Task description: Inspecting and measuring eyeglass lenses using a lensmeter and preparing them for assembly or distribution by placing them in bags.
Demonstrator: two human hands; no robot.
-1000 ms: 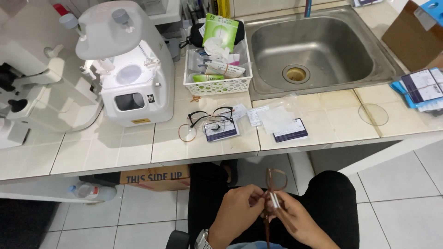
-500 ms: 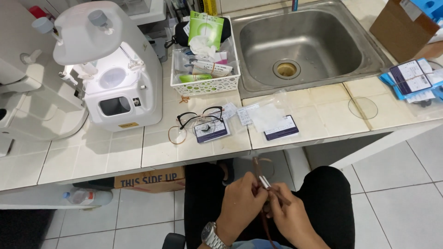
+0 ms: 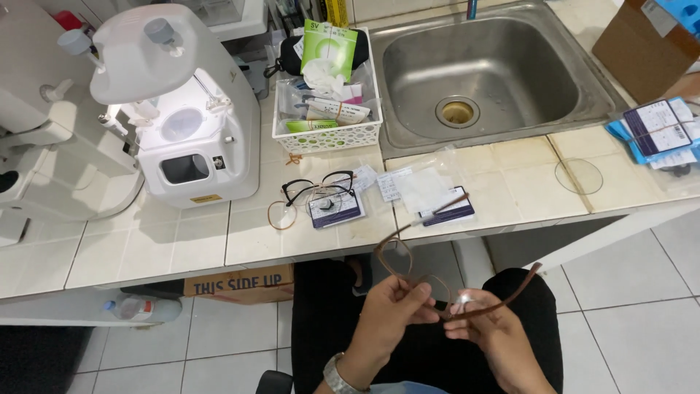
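1. My left hand [image 3: 390,310] pinches the brown frame [image 3: 430,281] at the bridge, low over my lap.
2. My right hand [image 3: 485,328] closes on one temple near the hinge, with something small and white at the fingertips; I cannot tell what.
3. The frame looks light, thin and easily bent, so I judge the rim the safer hold.
4. Ahead, on the table [image 3: 240,241], lie black glasses [image 3: 317,188].

brown glasses frame [image 3: 408,273], black glasses [image 3: 317,187], seemingly green packet [image 3: 329,45]
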